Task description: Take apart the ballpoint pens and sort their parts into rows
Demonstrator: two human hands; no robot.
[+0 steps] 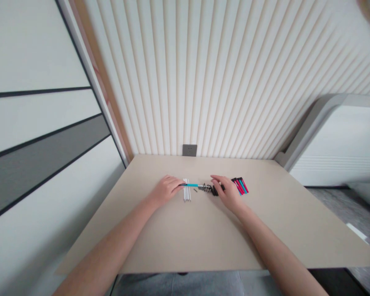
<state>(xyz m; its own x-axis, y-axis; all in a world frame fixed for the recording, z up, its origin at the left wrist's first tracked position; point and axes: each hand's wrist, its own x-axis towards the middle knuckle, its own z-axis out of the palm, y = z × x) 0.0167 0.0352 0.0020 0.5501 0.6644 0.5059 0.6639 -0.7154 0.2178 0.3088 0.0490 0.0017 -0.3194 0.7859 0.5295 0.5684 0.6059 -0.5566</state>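
Note:
My left hand (169,188) grips a blue pen (191,185) near its dark end. The pen lies level, pointing right, and a thin pale tip sticks out of its right end. Beneath it, a row of white pen refills (187,194) lies on the table. My right hand (228,192) hovers over a group of black pen parts (215,190), thumb and fingers apart. Its fingers partly hide these parts. Small metallic-looking pieces (206,188) are heaped between the hands, too small to make out well.
Several pink and blue pens (241,186) with black ends lie side by side right of my right hand. All this rests on a beige table (185,234) against a ribbed wall with a dark socket (190,150). A white cabinet (43,176) stands left.

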